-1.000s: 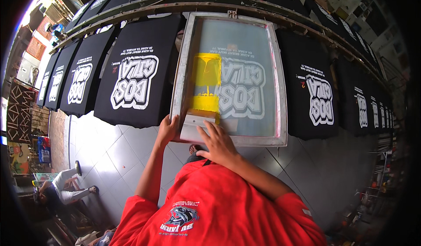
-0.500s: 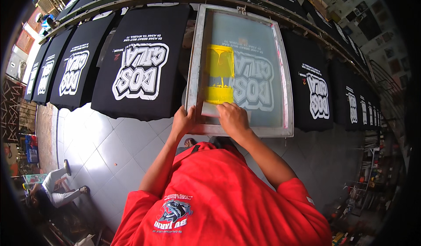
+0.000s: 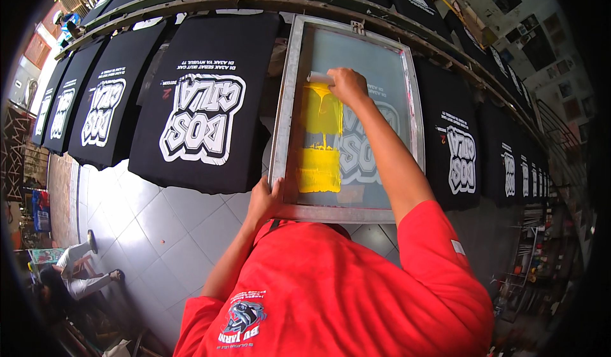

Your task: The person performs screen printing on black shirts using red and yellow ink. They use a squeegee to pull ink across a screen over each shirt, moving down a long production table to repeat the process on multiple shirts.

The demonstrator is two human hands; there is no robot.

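A printing screen (image 3: pixel 388 128) in a metal frame lies over a black T-shirt, whose white print shows faintly through the mesh. Yellow ink (image 3: pixel 320 171) covers a strip along the screen's left part. My right hand (image 3: pixel 349 87) is closed around a pale squeegee (image 3: pixel 319 77) at the far end of that strip, its arm stretched across the mesh. My left hand (image 3: pixel 266 198) grips the frame's near left corner, thumb on top; its lower fingers are partly hidden.
Black T-shirts with white prints lie on both sides, the closest one (image 3: pixel 203 96) to the left. Behind runs a metal rail (image 3: pixel 254 3) with another row of shirts. A person in light trousers (image 3: pixel 79 271) sits at lower left. Shelves with supplies (image 3: pixel 531 242) stand at right.
My right hand has moved the squeegee from the near end of the screen to the far end. The yellow ink now reaches farther toward me. My left hand stays on the frame.
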